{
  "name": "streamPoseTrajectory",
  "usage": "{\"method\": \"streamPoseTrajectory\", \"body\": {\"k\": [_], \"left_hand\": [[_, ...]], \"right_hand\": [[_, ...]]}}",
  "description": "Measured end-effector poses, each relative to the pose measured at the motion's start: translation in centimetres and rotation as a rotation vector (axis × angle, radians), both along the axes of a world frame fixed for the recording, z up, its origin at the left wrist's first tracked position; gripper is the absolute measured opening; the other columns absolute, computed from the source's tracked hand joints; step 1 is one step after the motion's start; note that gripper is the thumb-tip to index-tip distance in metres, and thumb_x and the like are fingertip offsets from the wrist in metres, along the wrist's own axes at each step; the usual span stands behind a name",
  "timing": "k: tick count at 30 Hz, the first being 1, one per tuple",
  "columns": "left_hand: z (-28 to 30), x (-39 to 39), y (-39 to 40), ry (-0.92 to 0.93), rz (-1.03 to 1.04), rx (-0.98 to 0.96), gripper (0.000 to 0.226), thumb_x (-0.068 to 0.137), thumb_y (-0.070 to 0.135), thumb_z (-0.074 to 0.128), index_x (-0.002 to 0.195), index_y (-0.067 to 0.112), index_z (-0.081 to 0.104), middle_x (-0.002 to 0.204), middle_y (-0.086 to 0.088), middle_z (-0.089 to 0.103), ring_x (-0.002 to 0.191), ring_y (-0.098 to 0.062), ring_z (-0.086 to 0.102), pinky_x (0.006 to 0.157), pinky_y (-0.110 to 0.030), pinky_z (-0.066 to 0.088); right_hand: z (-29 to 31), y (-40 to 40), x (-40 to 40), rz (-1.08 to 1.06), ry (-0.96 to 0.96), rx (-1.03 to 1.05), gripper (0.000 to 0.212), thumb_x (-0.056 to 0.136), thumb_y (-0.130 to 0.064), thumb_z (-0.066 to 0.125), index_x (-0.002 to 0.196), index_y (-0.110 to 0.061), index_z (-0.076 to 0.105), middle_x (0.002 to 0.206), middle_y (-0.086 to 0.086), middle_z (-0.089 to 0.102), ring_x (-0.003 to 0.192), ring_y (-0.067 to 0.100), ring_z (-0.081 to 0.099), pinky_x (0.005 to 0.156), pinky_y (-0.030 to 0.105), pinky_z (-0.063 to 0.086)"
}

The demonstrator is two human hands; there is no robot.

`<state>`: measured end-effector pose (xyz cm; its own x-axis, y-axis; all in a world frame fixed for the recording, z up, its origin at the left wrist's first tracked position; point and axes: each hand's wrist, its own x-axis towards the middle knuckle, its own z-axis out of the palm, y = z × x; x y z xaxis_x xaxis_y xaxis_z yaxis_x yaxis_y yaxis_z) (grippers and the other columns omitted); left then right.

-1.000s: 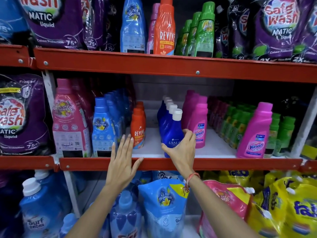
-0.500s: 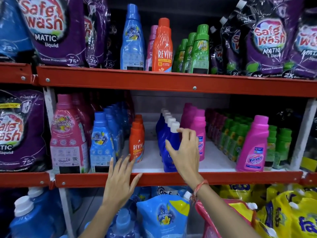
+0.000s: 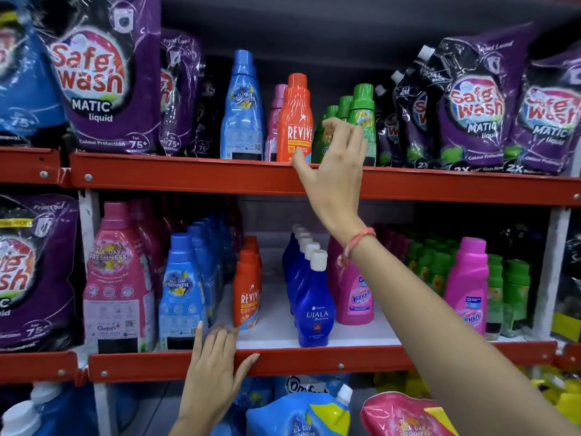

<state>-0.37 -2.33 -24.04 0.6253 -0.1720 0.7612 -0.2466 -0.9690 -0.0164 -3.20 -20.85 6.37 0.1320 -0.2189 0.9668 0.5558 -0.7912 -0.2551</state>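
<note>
1. While my right hand (image 3: 333, 165) is up at the upper shelf (image 3: 188, 177), its fingers are loosely curled and hold nothing; its thumb lies before the base of the orange Revive bottle (image 3: 295, 121).
2. That bottle stands upright between a pink bottle (image 3: 278, 121) and green bottles (image 3: 364, 114).
3. My left hand (image 3: 213, 372) rests flat, fingers straight, on the middle shelf's edge (image 3: 345, 361).

Purple Safe Wash pouches (image 3: 103, 89) fill the upper left; blue Ujala bottles (image 3: 314, 313) stand at lower centre, a pink Vanish bottle (image 3: 468, 287) at lower right.
</note>
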Motion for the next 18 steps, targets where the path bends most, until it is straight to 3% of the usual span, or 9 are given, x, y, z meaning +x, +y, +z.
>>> {"method": "streamPoseTrajectory", "body": {"k": [3,6,12,18], "left_hand": [[0.0,0.0,0.0,-0.01,0.006,0.001,0.067,0.095,0.06,0.025,0.107,0.007,0.064,0.098,-0.005,0.065,0.102,-0.027,0.063,0.12,-0.042,0.009],[0.0,-0.1,-0.1,-0.016,0.011,0.003,0.066,0.096,0.06,0.024,0.104,0.008,0.063,0.096,-0.006,0.065,0.099,-0.028,0.064,0.12,-0.042,0.009],[0.2,-0.3,-0.2,-0.002,0.04,0.017,0.072,0.096,0.061,0.021,0.102,0.006,0.066,0.095,-0.007,0.067,0.101,-0.029,0.066,0.119,-0.042,0.009],[0.2,-0.4,-0.2,0.016,0.055,0.029,0.073,0.096,0.061,0.021,0.101,0.006,0.068,0.096,-0.008,0.068,0.102,-0.029,0.066,0.12,-0.041,0.007]], "right_hand": [[2.0,0.1,1.0,0.013,0.183,0.022,0.066,0.08,-0.04,0.067,0.131,-0.006,0.041,0.129,0.011,0.047,0.116,0.025,0.044,0.094,0.024,0.031],[3.7,0.5,1.5,0.036,0.327,0.032,0.079,0.079,-0.043,0.07,0.138,-0.004,0.034,0.135,0.013,0.047,0.122,0.03,0.049,0.099,0.037,0.039],[5.1,1.2,2.0,-0.039,0.458,0.029,0.076,0.075,-0.051,0.073,0.123,-0.001,0.044,0.124,0.014,0.06,0.114,0.034,0.06,0.088,0.036,0.047],[4.9,1.7,2.3,-0.105,0.454,0.007,0.071,0.073,-0.055,0.073,0.117,-0.002,0.055,0.119,0.012,0.062,0.11,0.031,0.062,0.083,0.037,0.05]]}}
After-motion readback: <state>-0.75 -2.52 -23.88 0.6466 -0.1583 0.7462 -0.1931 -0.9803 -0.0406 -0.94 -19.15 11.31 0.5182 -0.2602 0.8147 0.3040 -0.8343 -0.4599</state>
